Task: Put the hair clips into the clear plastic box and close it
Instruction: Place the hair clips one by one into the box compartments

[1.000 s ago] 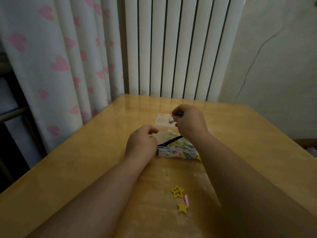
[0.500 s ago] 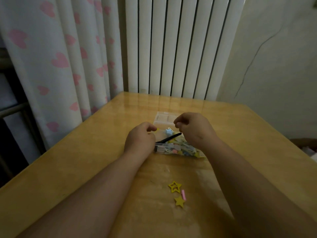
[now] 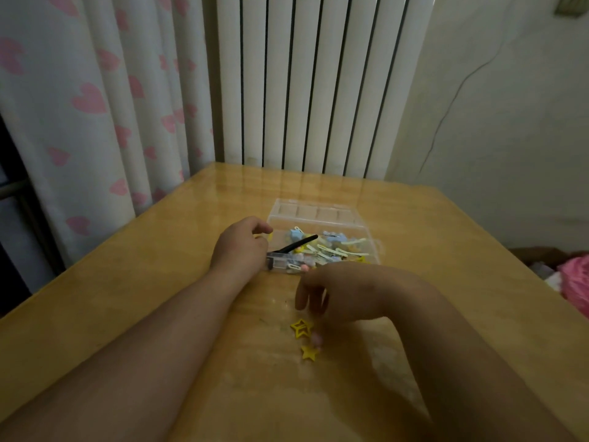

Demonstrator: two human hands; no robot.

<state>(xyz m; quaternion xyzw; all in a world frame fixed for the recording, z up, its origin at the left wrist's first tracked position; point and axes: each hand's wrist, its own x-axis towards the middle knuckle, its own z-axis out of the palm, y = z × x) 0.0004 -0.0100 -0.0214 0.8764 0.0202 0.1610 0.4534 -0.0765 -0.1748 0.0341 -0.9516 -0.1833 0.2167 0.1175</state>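
The clear plastic box (image 3: pixel 375 250) lies open on the wooden table (image 3: pixel 127 282), its lid (image 3: pixel 315 212) folded back behind it. Several pastel hair clips (image 3: pixel 331 247) and a long black clip (image 3: pixel 296 244) fill it. My left hand (image 3: pixel 239 247) rests against the box's left end, fingers curled on its edge. My right hand (image 3: pixel 338 291) hovers near the front, fingers apart and pointing down, just above a hollow yellow star clip (image 3: pixel 301 328). A pink clip (image 3: pixel 317 339) and a solid yellow star clip (image 3: pixel 309 352) lie close below it.
A white ribbed radiator (image 3: pixel 312 84) stands behind the table's far edge. A curtain with pink hearts (image 3: pixel 89 100) hangs at the left. Pink fabric (image 3: pixel 573 282) lies beyond the table's right edge.
My right hand has left the box and come back toward me, lowering over the loose star clips. The left hand has stayed at the box's left end.
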